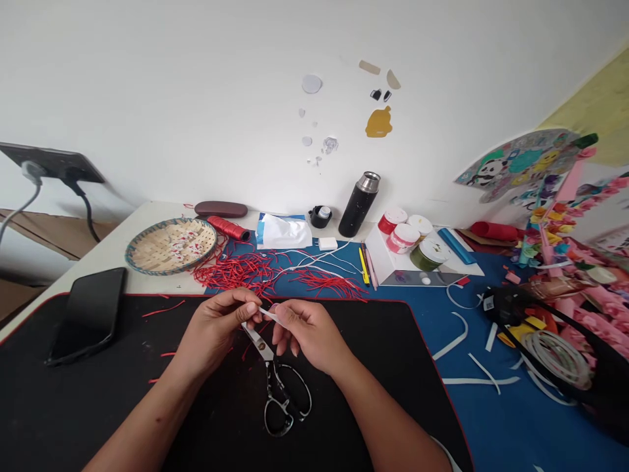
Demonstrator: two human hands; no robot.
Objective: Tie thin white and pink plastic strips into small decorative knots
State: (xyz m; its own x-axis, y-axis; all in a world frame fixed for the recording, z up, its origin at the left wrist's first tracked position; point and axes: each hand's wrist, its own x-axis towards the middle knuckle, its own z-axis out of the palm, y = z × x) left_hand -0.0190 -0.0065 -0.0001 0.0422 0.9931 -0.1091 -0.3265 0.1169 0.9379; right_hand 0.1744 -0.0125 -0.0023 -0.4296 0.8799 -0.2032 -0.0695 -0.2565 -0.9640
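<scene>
A narrow white strip [269, 314] stretches between my two hands over the black mat [211, 413]. My left hand [221, 321] is closed, its thumb and forefinger pinching the strip's left end. On the other side my right hand [307, 328] pinches the strip between thumb and finger, the remaining fingers curled below. Scissors [280, 387] with dark handles lie on the mat beneath my hands, the blade tips partly hidden. Short red cord pieces [164, 309] are scattered on the mat near my left hand, and a large heap of red cords [236, 272] lies just beyond it.
At left are a black phone [91, 314] and a woven basket [152, 252] with small red-and-white bits. Along the wall stand a black flask [360, 206] and ribbon spools [403, 237]. White strips [452, 341] and pink paper flowers [597, 298] are at right.
</scene>
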